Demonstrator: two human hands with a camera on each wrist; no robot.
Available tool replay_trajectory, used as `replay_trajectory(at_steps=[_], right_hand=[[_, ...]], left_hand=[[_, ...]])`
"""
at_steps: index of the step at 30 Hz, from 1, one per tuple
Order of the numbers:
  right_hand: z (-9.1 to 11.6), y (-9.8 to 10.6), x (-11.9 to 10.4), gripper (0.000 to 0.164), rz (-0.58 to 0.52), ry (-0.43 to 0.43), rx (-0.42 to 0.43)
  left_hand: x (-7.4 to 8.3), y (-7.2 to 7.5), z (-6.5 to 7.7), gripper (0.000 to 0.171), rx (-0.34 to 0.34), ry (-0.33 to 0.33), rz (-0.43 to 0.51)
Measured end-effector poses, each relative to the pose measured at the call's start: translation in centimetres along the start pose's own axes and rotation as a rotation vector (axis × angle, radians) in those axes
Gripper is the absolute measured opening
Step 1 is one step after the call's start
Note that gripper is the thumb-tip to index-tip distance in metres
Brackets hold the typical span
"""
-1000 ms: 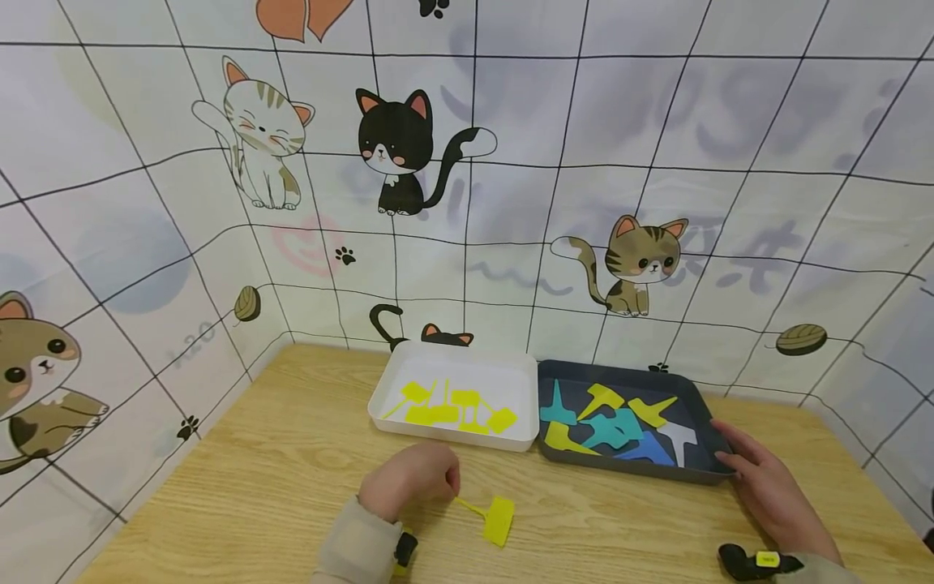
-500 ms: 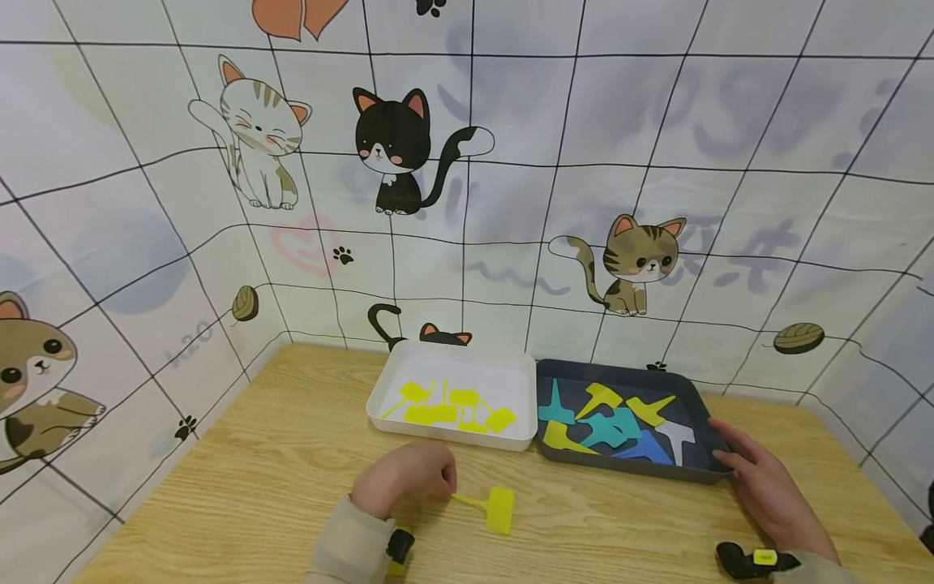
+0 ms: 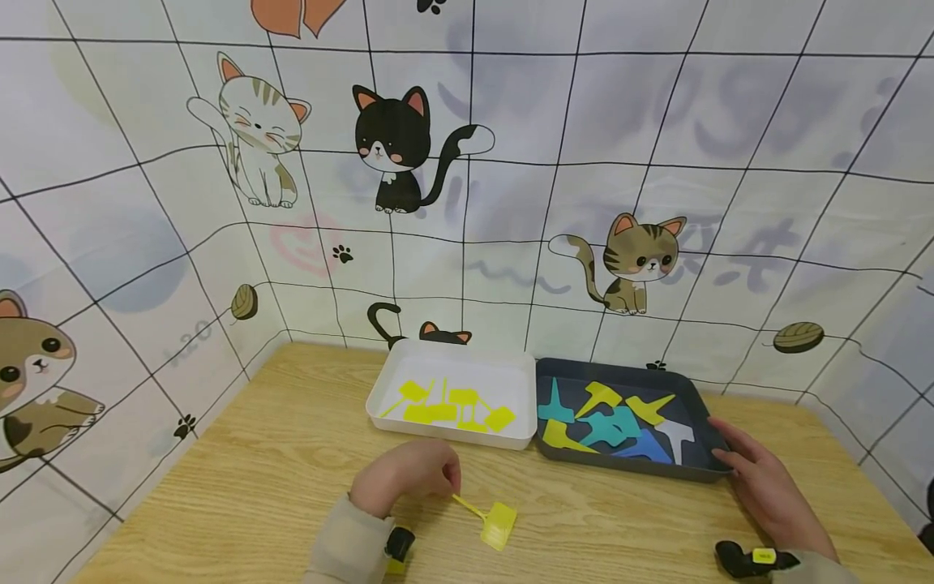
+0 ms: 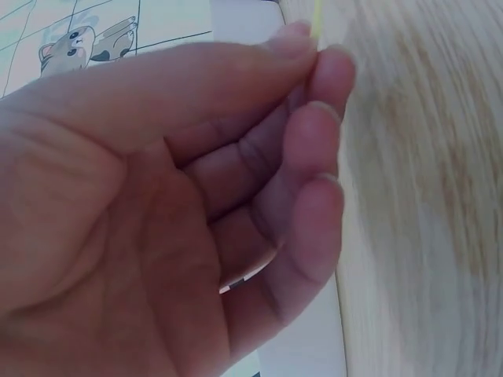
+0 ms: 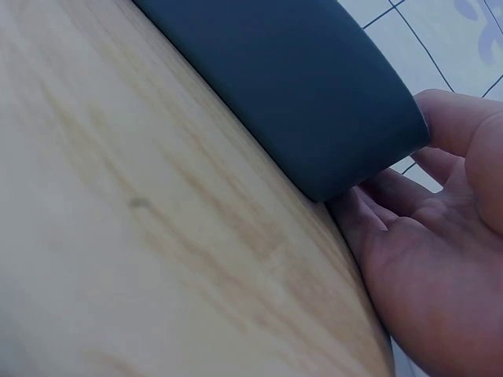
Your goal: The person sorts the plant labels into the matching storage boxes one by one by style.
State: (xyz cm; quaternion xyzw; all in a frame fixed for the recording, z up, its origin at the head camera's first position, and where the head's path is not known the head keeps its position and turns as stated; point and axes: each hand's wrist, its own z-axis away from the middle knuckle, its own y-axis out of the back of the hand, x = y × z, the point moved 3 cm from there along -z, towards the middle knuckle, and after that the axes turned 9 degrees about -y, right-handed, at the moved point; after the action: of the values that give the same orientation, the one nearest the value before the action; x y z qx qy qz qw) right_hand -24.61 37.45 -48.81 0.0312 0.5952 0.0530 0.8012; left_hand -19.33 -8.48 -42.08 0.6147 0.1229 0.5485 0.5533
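My left hand (image 3: 416, 474) pinches the thin tail of a yellow tag (image 3: 499, 525) between thumb and index finger, over the wooden table. The tag's flat rectangular blade points away to the right; in the left wrist view only a sliver of its yellow tail (image 4: 317, 17) shows at the fingertips. My right hand (image 3: 773, 495) holds the right end of a dark grey tray (image 3: 635, 465), its thumb at the rim in the right wrist view. Several T-shaped plant labels lie in that tray, among them a teal label (image 3: 556, 408), a blue label (image 3: 645, 446) and a white label (image 3: 680, 440).
Left of the grey tray, and close against it, stands a white tray (image 3: 452, 365). Several yellow tags (image 3: 430, 414) lie in it. Both trays sit near the back of the wooden table (image 3: 241, 487), before a wall cloth (image 3: 511, 203) printed with cats.
The yellow tag's blade has swung and tilted as my left hand holds its tail: raised half a second ago, lower now. The right hand stays at the grey tray.
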Motion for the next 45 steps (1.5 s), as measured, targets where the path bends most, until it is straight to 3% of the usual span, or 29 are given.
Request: replay_trajectory(at_steps=[8,18,22,33,45], right_hand=[[-0.1,0.1,0.0,0.055,0.012,0.011,0.005],[-0.1,0.0,0.0,0.053,0.014,0.027,0.010],[0.0,0.0,-0.1,0.053,0.016,0.039,0.006],[-0.1,0.1,0.1,0.054,-0.001,0.052,0.003],[-0.1,0.0,0.3,0.055,0.007,0.052,0.027]], left_hand=[[0.5,0.3,0.3,0.015,0.012,-0.001,-0.048],[0.4,0.1,0.4,0.012,-0.002,0.018,0.035],[0.4,0.3,0.3,0.011,0.016,-0.021,0.054],[0.6,1.4,-0.2,0.011,0.108,-0.205,0.107],[0.3,2.0,-0.2,0.008,0.323,-0.217,0.327]])
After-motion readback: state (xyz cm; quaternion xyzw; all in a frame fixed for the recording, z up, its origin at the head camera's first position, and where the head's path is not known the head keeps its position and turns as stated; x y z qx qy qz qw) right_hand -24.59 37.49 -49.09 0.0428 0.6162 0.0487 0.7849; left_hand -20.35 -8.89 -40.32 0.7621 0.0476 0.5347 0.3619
